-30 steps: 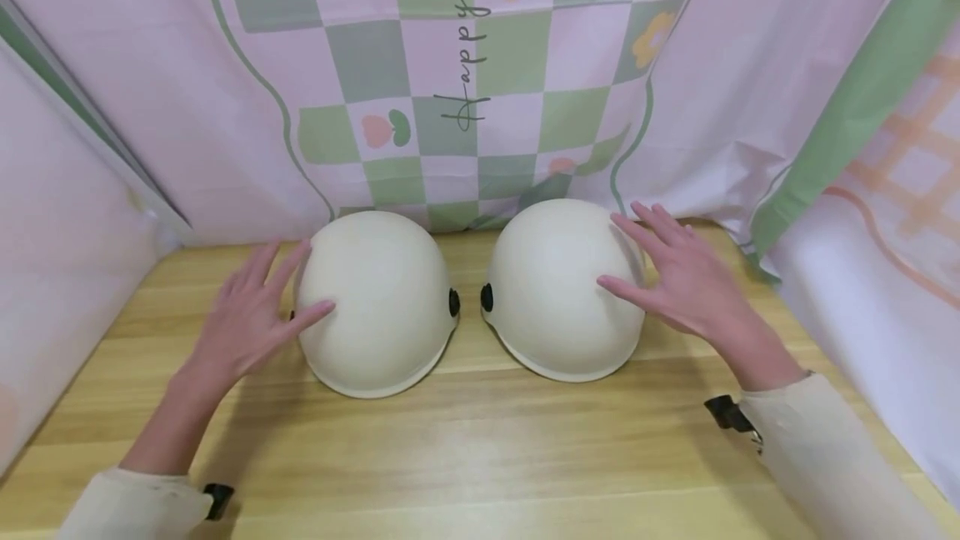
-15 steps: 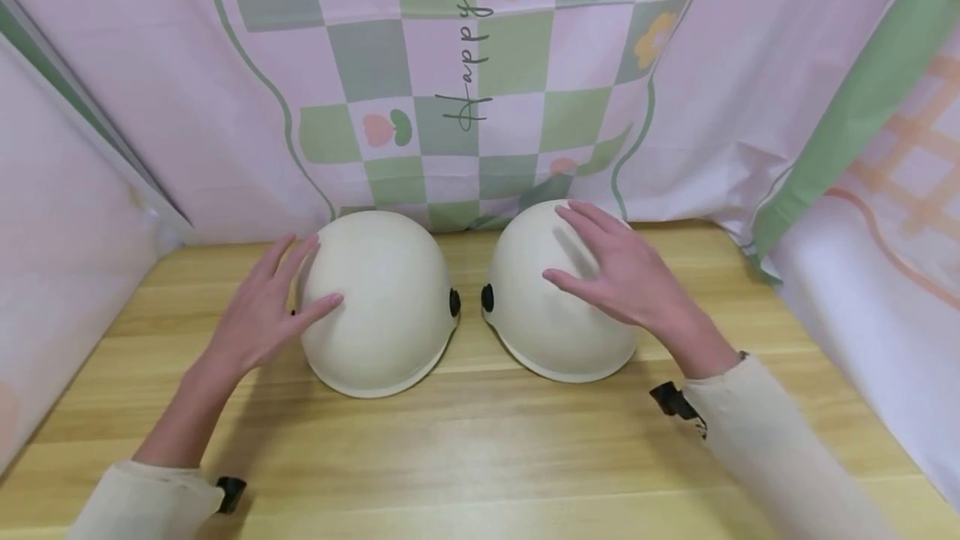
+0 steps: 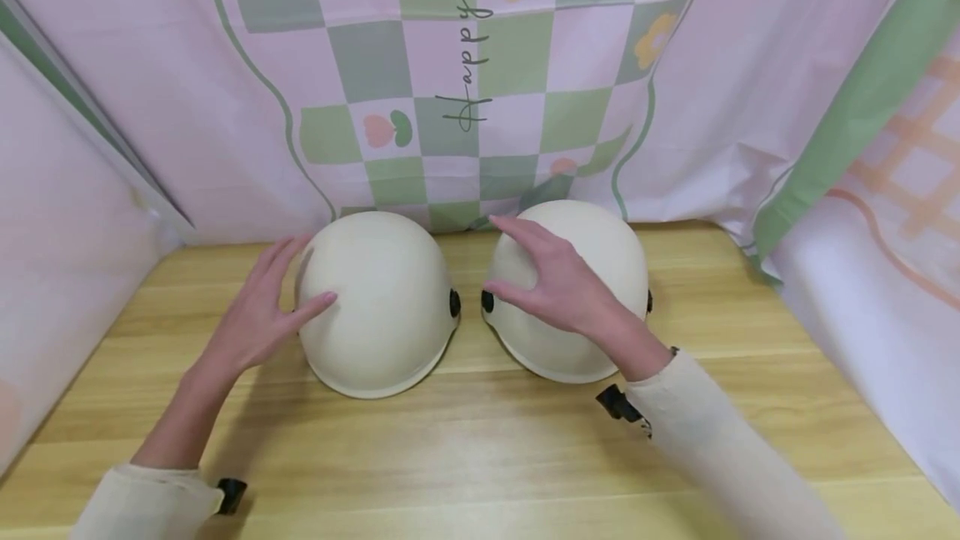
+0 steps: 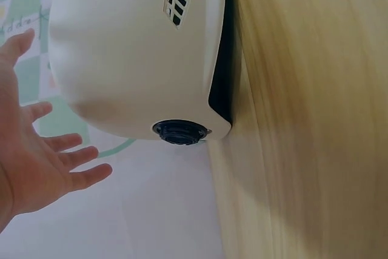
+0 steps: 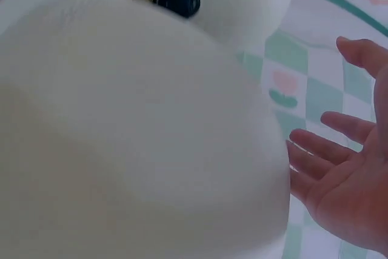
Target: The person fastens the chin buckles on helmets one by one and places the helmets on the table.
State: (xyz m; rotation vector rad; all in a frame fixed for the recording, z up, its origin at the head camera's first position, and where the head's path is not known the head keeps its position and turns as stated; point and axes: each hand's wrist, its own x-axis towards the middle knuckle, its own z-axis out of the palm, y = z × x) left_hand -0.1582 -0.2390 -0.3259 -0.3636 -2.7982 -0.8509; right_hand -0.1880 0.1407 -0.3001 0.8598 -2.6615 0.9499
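Observation:
Two cream helmets stand dome up, side by side on the wooden table. My left hand (image 3: 258,315) is spread at the outer side of the left helmet (image 3: 378,307), its thumb overlapping the dome in the head view. The left wrist view shows fingers (image 4: 79,159) apart from that helmet's shell (image 4: 133,59), with a black round knob (image 4: 180,131) and a slotted vent on its side. Over the right helmet (image 3: 600,248) hovers my right hand (image 3: 562,282), fingers extended toward the gap between the helmets. In the right wrist view the dome (image 5: 145,131) fills the foreground, beside the open palm (image 5: 351,192).
A curtain with a green and white checked print (image 3: 442,73) hangs right behind the helmets. More cloth (image 3: 885,215) encloses the right side, and a pale sheet (image 3: 67,190) the left. Bare wood tabletop (image 3: 450,465) lies in front of the helmets.
My right hand has moved left from the outer side of the right helmet to above its inner side. The left hand has shifted only slightly, and both helmets stay in place.

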